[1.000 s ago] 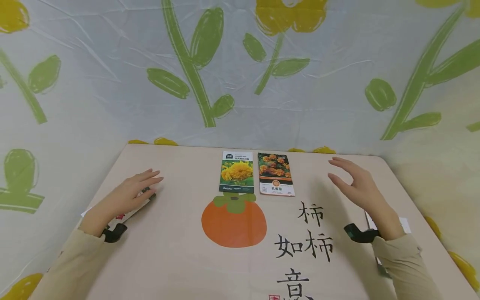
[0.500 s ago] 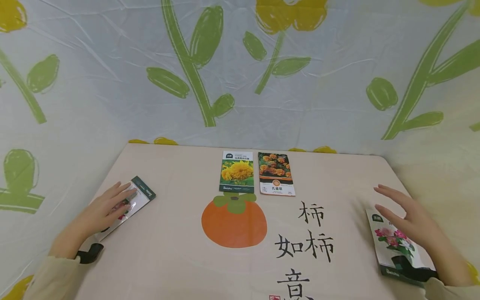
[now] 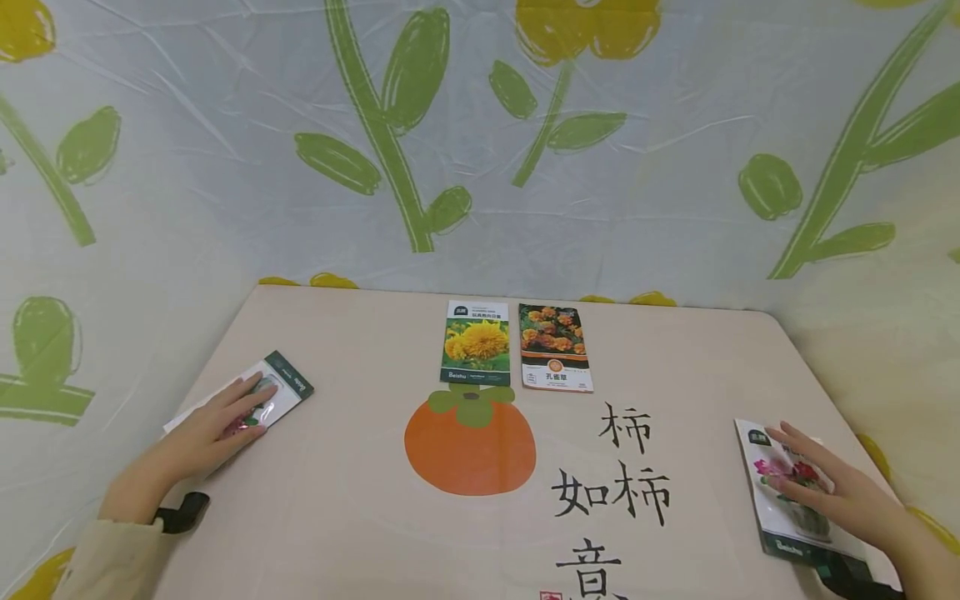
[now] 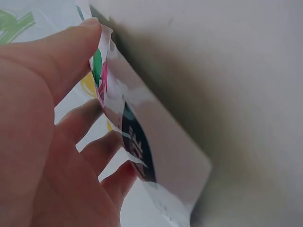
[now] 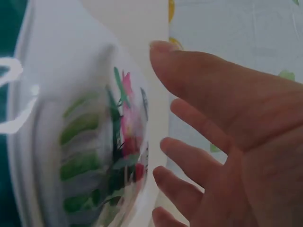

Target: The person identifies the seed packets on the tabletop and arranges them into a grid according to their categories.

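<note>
At the table's left side lies a white seed packet (image 3: pixel 288 396) with a dark green end band and a flower picture. My left hand (image 3: pixel 191 433) spreads over it, and in the left wrist view the thumb and fingertips touch the packet's glossy face (image 4: pixel 165 142). On the right is another white flower seed packet (image 3: pixel 783 521) with pink and red blooms. My right hand (image 3: pixel 851 492) hovers over this one with fingers loosely extended. In the right wrist view, a gap shows between the fingers and the bulging packet (image 5: pixel 80 90). Part of each packet is hidden under a hand.
Toward the back middle lie a yellow-flower seed packet (image 3: pixel 477 342) and an orange marigold packet (image 3: pixel 555 346), side by side. The pink table (image 3: pixel 360 467) bears a printed persimmon and black characters. A flower-patterned sheet (image 3: pixel 600 208) rises behind it.
Both hands have come down and outward: the left onto the left packet, the right to just over the right packet. The two back packets have stayed where they were.
</note>
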Motion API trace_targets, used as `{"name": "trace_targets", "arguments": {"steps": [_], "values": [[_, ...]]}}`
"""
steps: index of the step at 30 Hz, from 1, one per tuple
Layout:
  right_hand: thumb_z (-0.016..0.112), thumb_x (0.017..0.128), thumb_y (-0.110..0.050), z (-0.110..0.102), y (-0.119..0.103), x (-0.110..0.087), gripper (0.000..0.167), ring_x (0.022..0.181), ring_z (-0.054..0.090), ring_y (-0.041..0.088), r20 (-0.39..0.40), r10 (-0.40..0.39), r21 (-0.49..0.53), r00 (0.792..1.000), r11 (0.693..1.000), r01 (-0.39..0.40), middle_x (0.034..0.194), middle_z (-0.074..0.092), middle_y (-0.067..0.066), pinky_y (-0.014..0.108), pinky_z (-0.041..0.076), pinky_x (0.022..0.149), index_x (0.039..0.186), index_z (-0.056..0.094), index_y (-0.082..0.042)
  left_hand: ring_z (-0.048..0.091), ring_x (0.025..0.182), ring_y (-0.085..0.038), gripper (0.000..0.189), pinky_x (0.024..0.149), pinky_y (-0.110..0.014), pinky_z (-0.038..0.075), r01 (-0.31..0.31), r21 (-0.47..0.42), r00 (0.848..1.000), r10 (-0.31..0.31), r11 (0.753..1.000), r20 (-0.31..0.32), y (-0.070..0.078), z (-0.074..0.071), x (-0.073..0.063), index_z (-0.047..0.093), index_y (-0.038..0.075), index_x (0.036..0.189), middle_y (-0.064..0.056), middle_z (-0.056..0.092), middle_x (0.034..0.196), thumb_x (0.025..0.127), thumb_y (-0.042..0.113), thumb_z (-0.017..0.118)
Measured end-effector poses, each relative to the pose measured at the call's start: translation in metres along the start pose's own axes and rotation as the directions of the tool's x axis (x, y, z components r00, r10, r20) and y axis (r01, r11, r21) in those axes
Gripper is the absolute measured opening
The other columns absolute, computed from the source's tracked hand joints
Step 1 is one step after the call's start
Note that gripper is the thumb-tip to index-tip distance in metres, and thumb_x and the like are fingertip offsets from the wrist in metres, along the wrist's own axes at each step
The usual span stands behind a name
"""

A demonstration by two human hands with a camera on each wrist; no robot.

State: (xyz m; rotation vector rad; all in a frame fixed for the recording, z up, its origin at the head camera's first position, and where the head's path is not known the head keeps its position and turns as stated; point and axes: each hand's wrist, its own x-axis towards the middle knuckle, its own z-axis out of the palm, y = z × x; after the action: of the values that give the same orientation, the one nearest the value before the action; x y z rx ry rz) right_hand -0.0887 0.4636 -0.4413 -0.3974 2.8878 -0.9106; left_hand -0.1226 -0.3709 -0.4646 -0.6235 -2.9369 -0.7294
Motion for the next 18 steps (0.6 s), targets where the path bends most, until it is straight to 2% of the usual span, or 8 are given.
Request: {"name": "trace_targets", "arguments": {"steps": [1, 4, 7, 9, 15, 18], "values": [[0.065, 0.095, -0.009, 0.002, 0.002, -0.002, 0.074, 0.123, -0.001, -0.027, 0.014, 0.007, 0.015, 1.000, 1.000, -0.007, 0.142, 0.004, -0.047, 0.083, -0.001, 0.098, 0.157, 0.026, -0.013, 0.033, 0.135, -0.056, 0.057, 0.092, -0.065, 0.039, -0.005, 0.010, 1.000, 0.005, 1.000, -0.006, 0.000, 0.000, 0.000, 0.052, 0.014, 0.145, -0.024, 0.038, 0.153, 0.093, 0.023, 0.071], [0.066, 0.093, -0.007, 0.005, 0.009, -0.007, 0.069, 0.127, -0.004, -0.024, 0.014, -0.006, 0.043, 1.000, 0.999, 0.005, 0.143, 0.007, -0.047, 0.081, -0.011, 0.098, 0.154, 0.034, -0.013, 0.038, 0.131, -0.056, 0.056, 0.088, -0.059, 0.042, -0.017, 0.029, 1.000, 0.017, 0.999, -0.019, 0.001, 0.001, 0.000, 0.053, 0.014, 0.144, -0.024, 0.041, 0.151, 0.092, 0.022, 0.072], [0.067, 0.091, -0.006, 0.008, 0.013, -0.011, 0.066, 0.133, -0.007, -0.021, -0.007, -0.018, 0.036, 1.000, 0.999, 0.019, 0.145, 0.009, -0.046, 0.079, -0.015, 0.098, 0.151, 0.041, -0.015, 0.040, 0.130, -0.055, 0.055, 0.087, -0.059, 0.043, -0.024, 0.036, 0.999, 0.025, 0.999, -0.024, 0.002, 0.002, 0.001, 0.054, 0.014, 0.143, -0.024, 0.042, 0.150, 0.091, 0.019, 0.073], [0.067, 0.091, -0.005, 0.010, 0.014, -0.012, 0.067, 0.134, -0.006, -0.020, -0.024, -0.027, 0.038, 0.999, 0.999, 0.028, 0.146, 0.010, -0.045, 0.078, -0.017, 0.098, 0.152, 0.041, -0.015, 0.041, 0.129, -0.055, 0.056, 0.088, -0.060, 0.044, -0.032, 0.043, 0.999, 0.033, 0.999, -0.028, 0.002, 0.002, 0.002, 0.055, 0.013, 0.142, -0.024, 0.043, 0.149, 0.090, 0.017, 0.073], [0.068, 0.089, -0.001, 0.015, 0.017, -0.009, 0.069, 0.136, -0.003, -0.019, -0.057, -0.066, 0.043, 0.996, 0.997, 0.068, 0.149, 0.012, -0.042, 0.069, -0.022, 0.104, 0.151, 0.043, -0.016, 0.048, 0.123, -0.045, 0.057, 0.081, -0.049, 0.046, -0.033, 0.081, 0.998, 0.037, 0.996, -0.047, 0.003, 0.002, 0.000, 0.056, 0.013, 0.142, -0.025, 0.044, 0.147, 0.088, 0.016, 0.075], [0.067, 0.088, 0.000, 0.016, 0.018, -0.008, 0.068, 0.136, -0.002, -0.018, -0.065, -0.076, 0.051, 0.995, 0.996, 0.079, 0.150, 0.012, -0.040, 0.069, -0.022, 0.104, 0.151, 0.043, -0.015, 0.044, 0.126, -0.051, 0.058, 0.085, -0.055, 0.045, -0.018, 0.064, 0.999, 0.021, 0.998, -0.048, 0.003, 0.002, -0.002, 0.055, 0.015, 0.143, -0.025, 0.043, 0.147, 0.088, 0.016, 0.075]]}}
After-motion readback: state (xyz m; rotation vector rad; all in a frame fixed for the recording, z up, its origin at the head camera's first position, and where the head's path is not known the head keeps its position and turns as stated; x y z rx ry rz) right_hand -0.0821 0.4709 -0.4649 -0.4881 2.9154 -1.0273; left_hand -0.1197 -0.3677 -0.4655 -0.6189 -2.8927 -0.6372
